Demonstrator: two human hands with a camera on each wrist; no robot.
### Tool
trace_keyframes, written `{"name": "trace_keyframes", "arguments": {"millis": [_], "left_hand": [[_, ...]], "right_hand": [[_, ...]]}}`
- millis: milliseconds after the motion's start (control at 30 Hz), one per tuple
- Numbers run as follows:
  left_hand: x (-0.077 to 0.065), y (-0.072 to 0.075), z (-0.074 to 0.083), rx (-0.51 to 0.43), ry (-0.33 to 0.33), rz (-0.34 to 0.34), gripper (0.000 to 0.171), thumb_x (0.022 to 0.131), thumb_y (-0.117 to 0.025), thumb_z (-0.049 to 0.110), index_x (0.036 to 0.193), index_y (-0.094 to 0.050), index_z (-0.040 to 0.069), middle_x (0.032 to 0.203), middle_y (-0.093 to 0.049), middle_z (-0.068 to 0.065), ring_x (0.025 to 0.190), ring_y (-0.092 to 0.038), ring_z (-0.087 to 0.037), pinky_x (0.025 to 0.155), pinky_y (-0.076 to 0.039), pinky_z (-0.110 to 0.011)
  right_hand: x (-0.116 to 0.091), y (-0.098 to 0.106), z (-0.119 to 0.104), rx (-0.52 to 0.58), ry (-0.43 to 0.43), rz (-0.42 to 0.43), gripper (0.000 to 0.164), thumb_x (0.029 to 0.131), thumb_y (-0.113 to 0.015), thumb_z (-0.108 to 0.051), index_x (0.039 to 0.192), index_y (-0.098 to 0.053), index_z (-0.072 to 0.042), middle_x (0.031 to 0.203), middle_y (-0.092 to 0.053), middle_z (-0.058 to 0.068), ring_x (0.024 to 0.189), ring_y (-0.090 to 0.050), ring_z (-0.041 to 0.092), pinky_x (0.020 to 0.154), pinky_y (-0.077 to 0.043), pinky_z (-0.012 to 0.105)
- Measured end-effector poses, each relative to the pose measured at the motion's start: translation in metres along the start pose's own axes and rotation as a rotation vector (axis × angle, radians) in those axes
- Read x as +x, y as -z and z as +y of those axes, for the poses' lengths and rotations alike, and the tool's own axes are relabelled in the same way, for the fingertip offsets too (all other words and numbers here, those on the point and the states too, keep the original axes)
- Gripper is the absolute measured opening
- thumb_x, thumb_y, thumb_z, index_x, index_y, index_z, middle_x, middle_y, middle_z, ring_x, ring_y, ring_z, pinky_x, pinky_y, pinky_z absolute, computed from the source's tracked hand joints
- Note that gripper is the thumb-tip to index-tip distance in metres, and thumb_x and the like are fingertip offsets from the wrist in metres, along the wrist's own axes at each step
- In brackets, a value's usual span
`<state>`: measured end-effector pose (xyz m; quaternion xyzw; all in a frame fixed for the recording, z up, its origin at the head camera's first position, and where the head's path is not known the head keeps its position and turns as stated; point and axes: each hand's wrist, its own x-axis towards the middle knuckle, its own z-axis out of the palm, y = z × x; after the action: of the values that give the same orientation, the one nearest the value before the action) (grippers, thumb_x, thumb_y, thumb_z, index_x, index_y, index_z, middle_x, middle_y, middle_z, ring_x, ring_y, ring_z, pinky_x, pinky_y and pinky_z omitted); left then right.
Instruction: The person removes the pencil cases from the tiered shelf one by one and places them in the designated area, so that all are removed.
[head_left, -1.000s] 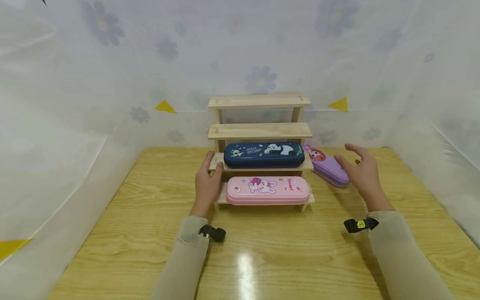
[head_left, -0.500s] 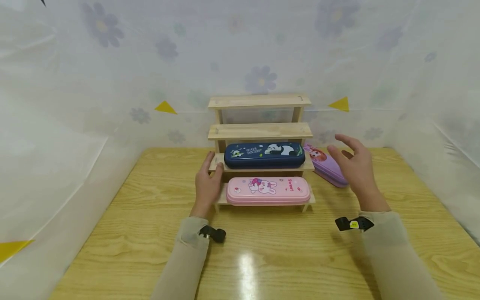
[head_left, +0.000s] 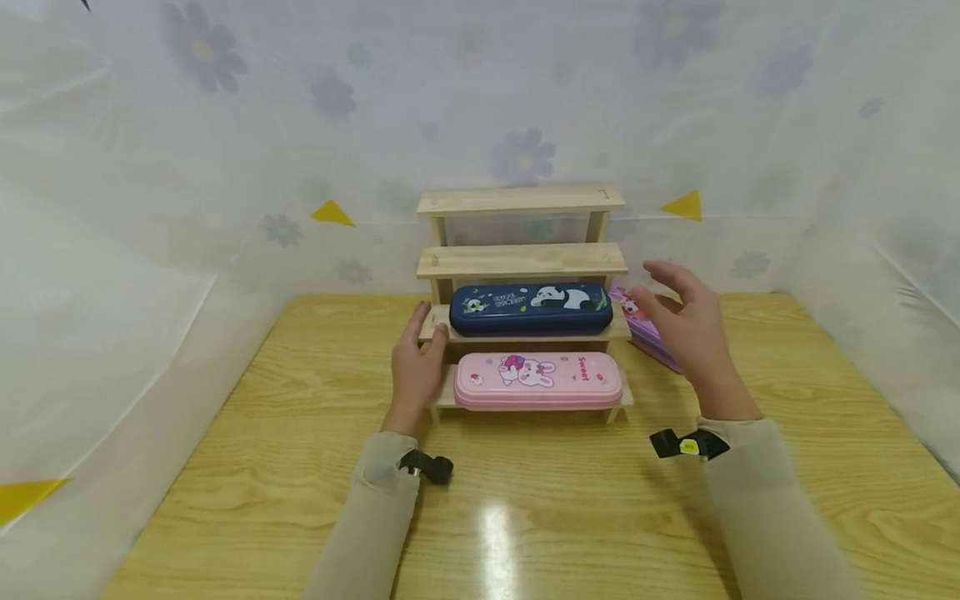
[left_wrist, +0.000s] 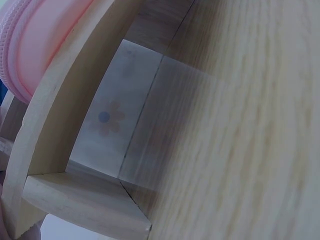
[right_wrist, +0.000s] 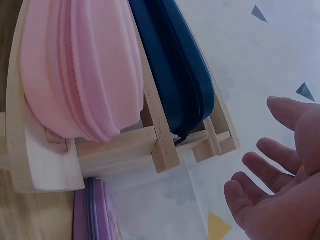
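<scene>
A stepped wooden rack [head_left: 521, 260] stands at the table's back. On its lowest step lies a pink pencil case [head_left: 538, 380] with a rabbit print; the step above bears a dark blue panda pencil case [head_left: 531, 309]. My left hand [head_left: 415, 367] holds the rack's left end, thumb on the blue case's step and fingers along the outer side. To the right of the rack, my right hand [head_left: 686, 329] hovers with fingers spread and nothing in them. Behind it, a purple pencil case [head_left: 651, 340] lies on the table, partly hidden by the hand and rack.
The two upper steps rise behind the blue case. A pale flowered sheet [head_left: 480, 100] hangs behind and at both sides of the wooden table [head_left: 540, 508]. Yellow triangles [head_left: 682, 206] mark the sheet.
My right hand has moved left and slightly up, toward the rack, and covers more of the purple pencil case. My left hand stays at the rack's left end.
</scene>
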<state>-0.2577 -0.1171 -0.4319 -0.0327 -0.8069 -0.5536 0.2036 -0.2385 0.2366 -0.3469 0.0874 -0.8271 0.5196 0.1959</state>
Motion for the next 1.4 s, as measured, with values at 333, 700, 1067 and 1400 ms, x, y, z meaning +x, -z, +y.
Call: {"name": "trace_keyframes", "arguments": {"millis": [333,700,1067,1400], "left_hand": [[0.001,-0.003,0.002,-0.003,-0.006,0.001,0.053,0.1,-0.054,0.033,0.15,-0.045,0.017,0.156,-0.037,0.004,0.132,-0.046,-0.019,0.107,-0.04,-0.041],[0.001,-0.004,0.004,-0.006,-0.012,-0.008,0.054,0.1,-0.054,0.033,0.151,-0.043,0.017,0.156,-0.036,0.003,0.135,-0.042,-0.018,0.108,-0.04,-0.042],[0.001,0.003,0.003,0.004,-0.008,-0.003,0.053,0.101,-0.054,0.034,0.151,-0.043,0.02,0.156,-0.035,0.006,0.136,-0.041,-0.017,0.108,-0.039,-0.041],[0.001,0.001,0.003,0.005,-0.007,-0.006,0.053,0.101,-0.053,0.032,0.151,-0.043,0.016,0.156,-0.035,0.003,0.138,-0.037,-0.014,0.107,-0.041,-0.04]], "right_hand": [[-0.001,-0.011,-0.008,0.01,0.05,-0.071,0.054,0.095,-0.067,-0.02,0.145,-0.049,-0.007,0.148,-0.044,0.012,0.119,-0.055,0.038,0.087,-0.054,0.026],[0.001,-0.022,-0.003,-0.108,0.235,-0.095,0.057,0.091,-0.072,-0.011,0.143,-0.049,-0.003,0.148,-0.045,0.012,0.131,-0.045,0.036,0.101,-0.042,0.059],[0.002,-0.037,0.005,-0.109,0.209,-0.135,0.062,0.092,-0.072,-0.018,0.146,-0.047,-0.005,0.154,-0.038,0.012,0.136,-0.039,0.035,0.104,-0.04,0.057],[0.0,-0.042,0.007,-0.18,0.241,-0.185,0.064,0.09,-0.074,-0.019,0.146,-0.047,-0.004,0.157,-0.034,0.01,0.142,-0.03,0.033,0.106,-0.037,0.057]]}}
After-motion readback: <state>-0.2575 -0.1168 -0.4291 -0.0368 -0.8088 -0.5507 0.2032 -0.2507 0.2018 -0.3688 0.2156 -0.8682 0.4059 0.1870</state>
